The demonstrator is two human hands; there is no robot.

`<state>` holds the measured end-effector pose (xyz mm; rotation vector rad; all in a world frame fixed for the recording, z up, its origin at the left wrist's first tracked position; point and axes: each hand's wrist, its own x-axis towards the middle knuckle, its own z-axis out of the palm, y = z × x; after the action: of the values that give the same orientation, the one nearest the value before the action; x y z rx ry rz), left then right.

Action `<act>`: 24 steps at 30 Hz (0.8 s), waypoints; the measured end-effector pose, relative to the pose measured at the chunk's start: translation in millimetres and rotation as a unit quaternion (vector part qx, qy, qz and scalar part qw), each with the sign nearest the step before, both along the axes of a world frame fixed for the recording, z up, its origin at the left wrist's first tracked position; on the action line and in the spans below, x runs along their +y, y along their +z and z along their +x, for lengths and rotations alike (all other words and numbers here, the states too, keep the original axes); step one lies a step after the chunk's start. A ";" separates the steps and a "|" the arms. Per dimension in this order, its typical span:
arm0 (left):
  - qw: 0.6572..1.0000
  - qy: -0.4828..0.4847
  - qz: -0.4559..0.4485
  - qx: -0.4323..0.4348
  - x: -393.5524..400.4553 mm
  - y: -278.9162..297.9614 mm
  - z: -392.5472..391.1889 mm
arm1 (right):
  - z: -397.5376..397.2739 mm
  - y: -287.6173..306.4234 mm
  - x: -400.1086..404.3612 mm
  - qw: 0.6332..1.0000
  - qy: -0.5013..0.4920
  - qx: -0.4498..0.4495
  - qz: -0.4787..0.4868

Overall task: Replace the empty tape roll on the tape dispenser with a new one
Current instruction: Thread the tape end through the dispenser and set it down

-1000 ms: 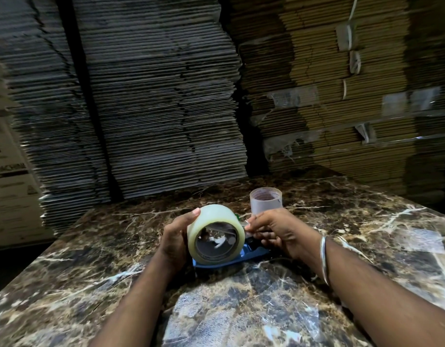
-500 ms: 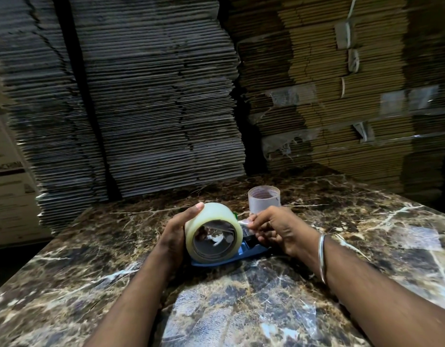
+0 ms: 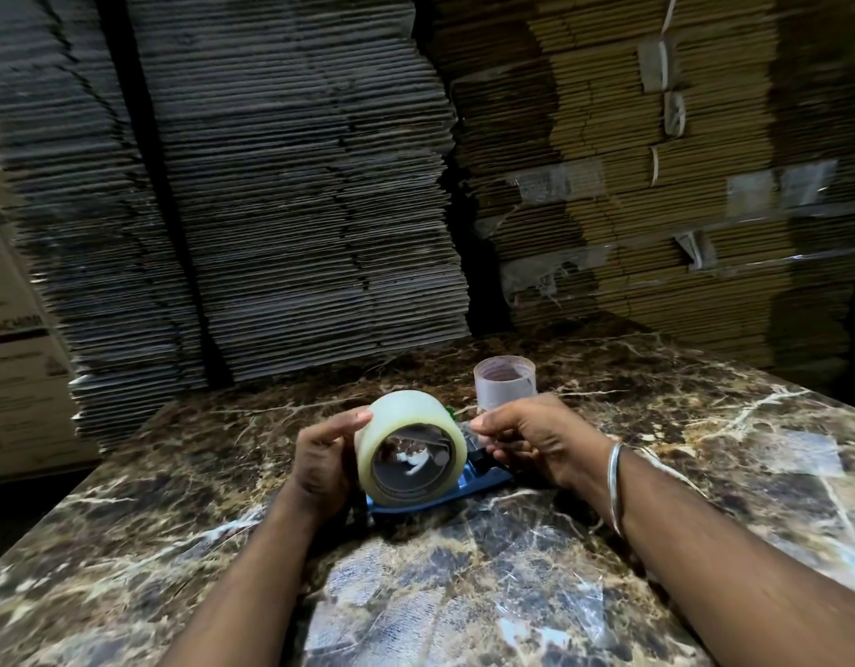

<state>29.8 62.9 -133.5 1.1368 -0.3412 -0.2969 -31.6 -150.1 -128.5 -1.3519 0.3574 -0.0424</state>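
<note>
Centrally, left hand clasping new roll on dispenser, right hand pinching its tape end

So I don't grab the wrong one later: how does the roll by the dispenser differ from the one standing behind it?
The new tape roll is thick with pale tape; the empty core is a thin bare tube. The new tape roll stands on edge, hole facing the camera, gripped by the left hand; the empty core stands on end, untouched. Both are on the marble table.

Right hand seemingly draws tape end slightly rightward.
</note>
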 end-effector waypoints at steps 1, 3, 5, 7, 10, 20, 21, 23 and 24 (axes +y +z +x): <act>1.000 -0.009 0.013 -0.002 0.0 1.2 -2.0 | 0.3 -0.5 -1.2 1.000 -0.001 0.000 -0.006; 0.999 -0.024 0.037 -0.009 -0.1 2.0 -4.4 | 0.9 -0.8 -4.1 1.000 -0.010 0.006 -0.019; 0.997 -0.040 0.060 -0.007 -1.9 5.3 -8.2 | 2.1 -0.9 -7.1 1.000 -0.015 0.008 -0.020; 0.995 -0.041 0.087 0.013 -4.0 7.6 -10.5 | 2.9 -0.8 -10.5 0.999 -0.028 0.004 -0.017; 0.994 -0.025 0.097 0.033 -3.7 10.4 -13.4 | 2.9 -2.3 -13.7 1.000 -0.020 -0.003 -0.020; 0.996 -0.006 0.088 0.004 -9.4 10.7 -13.3 | 8.6 -9.7 -14.3 0.999 -0.027 -0.015 -0.026; 0.998 -0.006 0.067 0.018 -8.8 10.8 -14.1 | 8.2 -9.9 -13.3 0.999 -0.026 -0.015 -0.041; 0.999 -0.014 0.011 0.039 -7.6 9.7 -12.4 | 8.0 -10.9 -12.8 0.997 -0.029 -0.016 -0.064; 0.999 -0.025 0.000 0.036 -7.8 10.0 -12.3 | 8.1 -11.5 -13.3 0.997 -0.031 -0.017 -0.071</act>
<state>17.5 55.1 -123.5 1.1152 -0.3056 -0.3810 -23.5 -163.4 -139.9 -1.4785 0.3727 -0.1452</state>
